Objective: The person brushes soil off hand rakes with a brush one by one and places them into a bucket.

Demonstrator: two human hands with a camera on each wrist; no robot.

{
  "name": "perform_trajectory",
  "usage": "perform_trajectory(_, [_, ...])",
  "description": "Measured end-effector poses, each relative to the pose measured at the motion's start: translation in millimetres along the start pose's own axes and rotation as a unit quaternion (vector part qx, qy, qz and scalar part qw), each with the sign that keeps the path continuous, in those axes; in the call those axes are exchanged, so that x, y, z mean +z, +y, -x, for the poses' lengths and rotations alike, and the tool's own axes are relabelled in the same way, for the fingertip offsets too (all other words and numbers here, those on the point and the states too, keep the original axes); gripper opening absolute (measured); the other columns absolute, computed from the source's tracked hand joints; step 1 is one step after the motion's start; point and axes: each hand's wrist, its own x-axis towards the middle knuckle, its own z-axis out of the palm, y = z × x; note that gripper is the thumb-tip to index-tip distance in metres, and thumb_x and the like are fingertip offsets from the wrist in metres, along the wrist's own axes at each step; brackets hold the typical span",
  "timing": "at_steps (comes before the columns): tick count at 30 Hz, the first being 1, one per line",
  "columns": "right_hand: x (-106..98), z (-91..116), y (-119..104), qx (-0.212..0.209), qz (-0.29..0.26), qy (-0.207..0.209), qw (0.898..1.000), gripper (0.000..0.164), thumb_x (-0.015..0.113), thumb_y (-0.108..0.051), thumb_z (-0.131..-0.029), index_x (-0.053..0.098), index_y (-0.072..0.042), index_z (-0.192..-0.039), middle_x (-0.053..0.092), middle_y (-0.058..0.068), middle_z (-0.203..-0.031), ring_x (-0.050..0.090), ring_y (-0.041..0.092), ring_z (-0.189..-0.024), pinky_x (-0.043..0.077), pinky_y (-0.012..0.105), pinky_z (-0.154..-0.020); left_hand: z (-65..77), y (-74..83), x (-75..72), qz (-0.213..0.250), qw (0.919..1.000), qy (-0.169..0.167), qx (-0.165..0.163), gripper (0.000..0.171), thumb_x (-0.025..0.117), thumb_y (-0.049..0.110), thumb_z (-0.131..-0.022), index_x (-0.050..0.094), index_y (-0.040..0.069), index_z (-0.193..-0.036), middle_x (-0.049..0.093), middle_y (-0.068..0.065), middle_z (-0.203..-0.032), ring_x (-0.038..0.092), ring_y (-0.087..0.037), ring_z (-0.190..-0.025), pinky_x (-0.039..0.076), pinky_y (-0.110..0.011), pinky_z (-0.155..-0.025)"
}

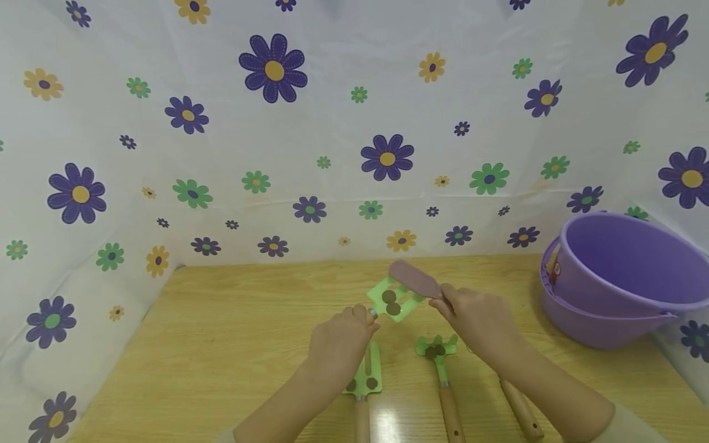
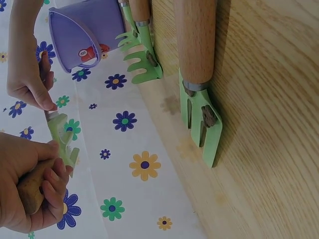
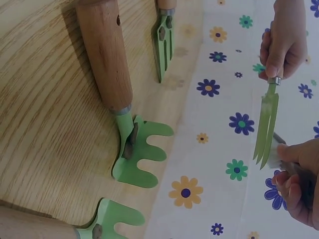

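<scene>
Closest to the head camera, two forearms (image 1: 288,397) come in from the bottom edge, the right one ending in a pale sleeve (image 1: 631,424). The left hand (image 1: 339,344) has its fingers wrapped round the wooden handle of a green fork (image 1: 380,304), held up above the bench (image 1: 221,344) with two brown lumps (image 1: 389,296) on its blade. The right hand (image 1: 479,317) pinches a mauve flat-bladed tool (image 1: 414,280), its thumb and fingers closed narrowly on the near end; this blade slants across the ends of the tines in the head view, though whether the two touch I cannot tell. Below the hands, a second green fork (image 1: 361,387) lies on the bench, partly hidden by the left hand, and a green rake (image 1: 441,372) lies to its right; both bear brown lumps and have wooden handles. Farther right, another wooden handle (image 1: 517,406) shows under the right forearm; the right wrist view shows its green toothed head. At the far right stands a purple bucket (image 1: 604,323), in front of white flower-printed cloth (image 1: 332,123).
</scene>
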Motion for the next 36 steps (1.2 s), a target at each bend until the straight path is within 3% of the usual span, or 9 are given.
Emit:
perform_trajectory(4, [-1.0, -1.4, 0.9, -0.001, -0.007, 0.02, 1.0, 0.073, 0.011, -0.055, -0.096, 0.061, -0.004, -0.079, 0.044, -0.002, -0.048, 0.029, 0.006, -0.037, 0.023, 0.017, -0.032, 0.6, -0.9, 1.0, -0.004, 0.9999, 0.009, 0.006, 0.038, 0.061, 0.038, -0.09, 0.051, 0.008, -0.07, 0.039, 0.004, -0.053, 0.027, -0.004, -0.042, 0.025, -0.012, -0.031])
perform_trajectory(5, [-1.7, -1.9, 1.0, -0.002, -0.008, 0.025, 1.0, 0.072, 0.013, -0.054, -0.097, 0.061, -0.004, -0.079, 0.045, -0.002, -0.048, 0.03, 0.006, -0.037, 0.023, 0.017, -0.032, 0.6, -1.2, 1.3, -0.007, 0.9999, 0.012, 0.008, 0.038, 0.061, 0.038, -0.09, 0.051, 0.008, -0.07, 0.038, 0.004, -0.053, 0.026, -0.004, -0.042, 0.024, -0.012, -0.031])
perform_trajectory(11, [-7.2, -2.9, 0.0, -0.008, -0.013, 0.029, 0.999, 0.043, 0.048, -0.041, -0.097, 0.06, -0.004, -0.08, 0.048, -0.001, -0.049, 0.033, 0.007, -0.038, 0.025, 0.018, -0.032, 0.9, -1.8, 1.7, -0.01, 0.9994, 0.031, 0.01, 0.039, 0.063, 0.039, -0.089, 0.05, 0.009, -0.068, 0.036, 0.005, -0.052, 0.023, -0.003, -0.041, 0.022, -0.011, -0.03])
perform_trajectory(15, [-11.5, -2.7, -3.0, -0.004, -0.022, 0.019, 1.0, 0.038, 0.052, -0.039, -0.095, 0.059, -0.005, -0.079, 0.047, -0.002, -0.05, 0.032, 0.006, -0.038, 0.024, 0.017, -0.033, 1.4, -1.4, 1.4, -0.005, 0.9996, 0.026, 0.01, 0.039, 0.063, 0.038, -0.089, 0.05, 0.008, -0.068, 0.036, 0.004, -0.052, 0.025, -0.004, -0.042, 0.023, -0.011, -0.031])
perform_trajectory(20, [-18.5, -3.8, -10.3, 0.004, -0.051, -0.003, 0.999, 0.023, 0.068, -0.027, -0.086, 0.058, -0.008, -0.076, 0.042, -0.006, -0.05, 0.031, 0.004, -0.04, 0.024, 0.015, -0.035, 1.5, -0.7, 1.3, -0.011, 0.9997, 0.018, 0.012, 0.039, 0.061, 0.039, -0.09, 0.049, 0.009, -0.068, 0.036, 0.004, -0.053, 0.024, -0.004, -0.042, 0.023, -0.012, -0.03])
perform_trajectory(29, [-25.6, -2.6, -25.7, -0.018, -0.096, 0.004, 0.995, 0.024, 0.067, -0.028, -0.087, 0.056, -0.011, -0.073, 0.044, -0.01, -0.051, 0.032, -0.001, -0.042, 0.024, 0.011, -0.037, -1.2, 0.4, 0.4, -0.001, 0.9999, -0.016, 0.004, 0.038, 0.06, 0.039, -0.091, 0.051, 0.007, -0.071, 0.041, 0.003, -0.054, 0.033, -0.005, -0.041, 0.032, -0.014, -0.03])
perform_trajectory(36, [-27.9, 0.1, -33.7, -0.029, -0.105, 0.006, 0.994, 0.025, 0.065, -0.031, -0.088, 0.059, -0.011, -0.074, 0.049, -0.009, -0.052, 0.033, -0.003, -0.042, 0.024, 0.008, -0.038, -0.8, 0.7, -0.6, -0.012, 0.9999, 0.0, 0.007, 0.038, 0.061, 0.038, -0.09, 0.052, 0.007, -0.07, 0.04, 0.003, -0.053, 0.032, -0.005, -0.041, 0.031, -0.014, -0.03])
